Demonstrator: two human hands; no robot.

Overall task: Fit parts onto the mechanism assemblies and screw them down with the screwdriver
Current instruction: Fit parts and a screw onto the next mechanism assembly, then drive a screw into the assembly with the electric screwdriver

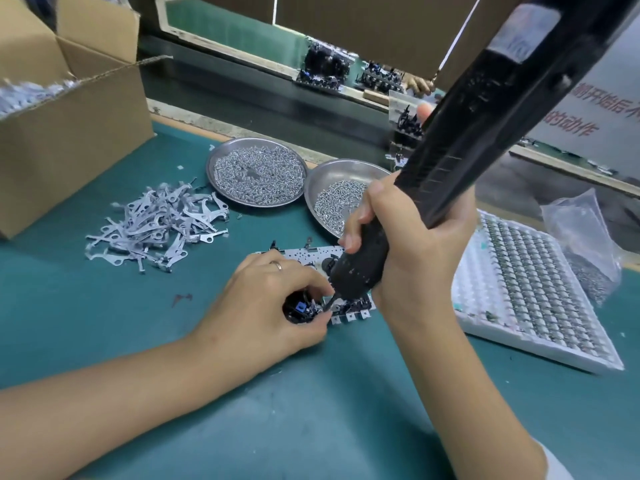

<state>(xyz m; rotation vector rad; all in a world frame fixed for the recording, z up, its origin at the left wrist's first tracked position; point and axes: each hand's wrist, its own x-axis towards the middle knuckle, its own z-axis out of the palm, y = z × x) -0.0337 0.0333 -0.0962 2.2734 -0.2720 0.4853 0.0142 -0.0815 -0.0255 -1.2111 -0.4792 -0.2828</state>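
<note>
The right hand grips the electric screwdriver, its bit down on the mechanism assembly that the left hand pinches on the green mat. Many stamped metal levers and screws remain, so much work seems left.

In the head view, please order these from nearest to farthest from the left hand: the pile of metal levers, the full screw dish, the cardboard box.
From the left hand:
1. Pile of metal levers, on the mat just beyond it, to its left.
2. Full screw dish, farther back.
3. Cardboard box, at the far left.
</note>
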